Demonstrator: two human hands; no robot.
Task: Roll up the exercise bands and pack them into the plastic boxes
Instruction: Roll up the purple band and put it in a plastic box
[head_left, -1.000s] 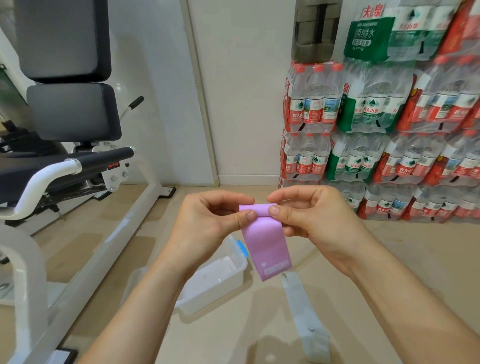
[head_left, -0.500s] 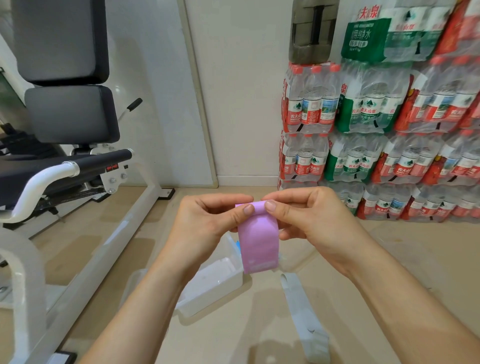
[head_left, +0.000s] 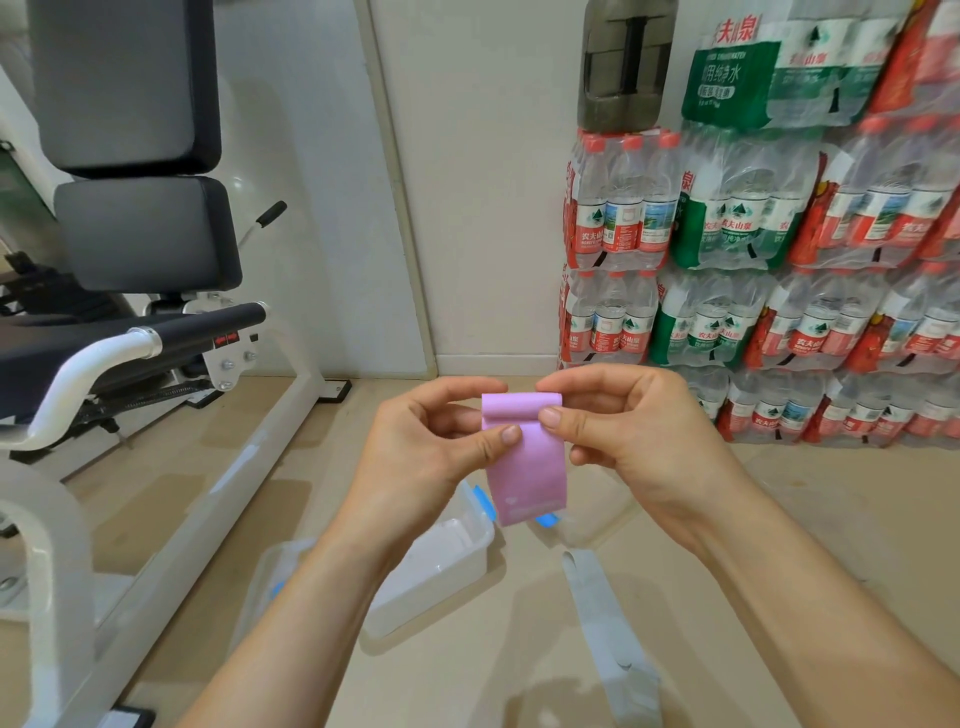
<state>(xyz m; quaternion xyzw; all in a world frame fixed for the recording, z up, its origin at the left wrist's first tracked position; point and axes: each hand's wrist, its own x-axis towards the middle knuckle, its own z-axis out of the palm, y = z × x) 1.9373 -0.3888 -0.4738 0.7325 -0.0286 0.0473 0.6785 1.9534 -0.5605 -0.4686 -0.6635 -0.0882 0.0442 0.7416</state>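
Note:
A pink exercise band (head_left: 527, 467) hangs in mid-air, its top end wound into a small roll and its free tail pointing down. My left hand (head_left: 431, 452) pinches the roll from the left, thumb on its front. From the right, my right hand (head_left: 634, 441) grips the same roll between thumb and fingers. Below my hands a clear plastic box (head_left: 441, 566) with blue clips stands open on the floor. A grey exercise band (head_left: 608, 634) lies flat on the floor to its right.
A white-framed exercise machine (head_left: 156, 364) with black pads fills the left side. Stacked packs of bottled water (head_left: 779, 260) stand against the wall on the right. Another clear plastic piece (head_left: 597, 514) lies behind the pink band.
The roll at the top of the pink band has grown and the hanging tail has become shorter. Both hands stay in about the same place.

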